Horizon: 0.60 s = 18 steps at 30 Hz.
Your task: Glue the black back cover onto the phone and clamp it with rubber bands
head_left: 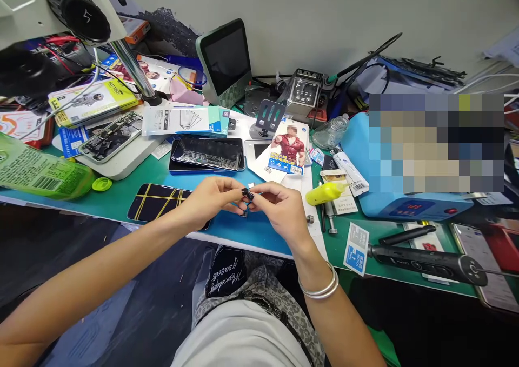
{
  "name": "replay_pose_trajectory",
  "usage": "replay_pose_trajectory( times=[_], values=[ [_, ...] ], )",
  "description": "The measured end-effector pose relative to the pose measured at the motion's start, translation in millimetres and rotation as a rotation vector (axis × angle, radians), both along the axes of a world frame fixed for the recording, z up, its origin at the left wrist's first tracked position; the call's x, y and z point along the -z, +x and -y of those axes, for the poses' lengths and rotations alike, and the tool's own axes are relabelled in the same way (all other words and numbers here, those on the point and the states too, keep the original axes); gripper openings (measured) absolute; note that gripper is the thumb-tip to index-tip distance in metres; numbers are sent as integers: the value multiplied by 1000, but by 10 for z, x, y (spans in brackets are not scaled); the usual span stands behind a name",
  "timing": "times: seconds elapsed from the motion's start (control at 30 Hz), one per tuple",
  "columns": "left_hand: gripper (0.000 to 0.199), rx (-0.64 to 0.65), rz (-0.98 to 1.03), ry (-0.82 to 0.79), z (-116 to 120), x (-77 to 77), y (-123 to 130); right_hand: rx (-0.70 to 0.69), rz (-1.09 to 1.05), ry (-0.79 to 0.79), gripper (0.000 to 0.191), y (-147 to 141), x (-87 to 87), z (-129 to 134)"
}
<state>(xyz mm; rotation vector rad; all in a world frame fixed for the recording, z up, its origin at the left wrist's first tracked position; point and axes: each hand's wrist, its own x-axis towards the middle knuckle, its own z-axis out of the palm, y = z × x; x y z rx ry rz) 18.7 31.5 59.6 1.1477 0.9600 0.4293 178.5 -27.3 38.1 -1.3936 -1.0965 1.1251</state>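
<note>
Over the blue mat, my left hand and my right hand meet at the fingertips. Both pinch a small black part, too small and covered to name its kind. A tiny white piece shows just above it and a small metallic bit just below. Beneath and beside my left hand lies a dark phone crossed by yellow lines, partly hidden by my wrist. To the right of my right hand rests a yellow squeeze bottle with a thin nozzle.
Behind my hands lie stacked phones and a printed packet. An opened phone sits back left, near a green bottle. At right are a blue machine and a black electric screwdriver. A microscope overhangs the upper left.
</note>
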Motion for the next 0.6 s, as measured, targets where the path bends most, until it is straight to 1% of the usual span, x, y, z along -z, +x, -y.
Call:
replay_pose_trajectory(
  times=[0.17, 0.3, 0.43, 0.53, 0.6],
  values=[
    [24, -62, 50, -70, 37, 26, 1, 41, 54, 15, 13, -18, 21, 25],
    [19, -49, 34, -96, 32, 43, -22, 17, 142, 0, 16, -12, 2, 70],
    [16, 10, -27, -103, 17, 47, -53, -36, 342, 12, 12, 73, -50, 160],
    [15, 54, -96, -92, -13, 19, -62, -92, 536, 19, 22, 91, -73, 231],
    [13, 79, -145, -72, -41, -13, -66, -150, 637, 0, 21, 44, -55, 257]
  ],
)
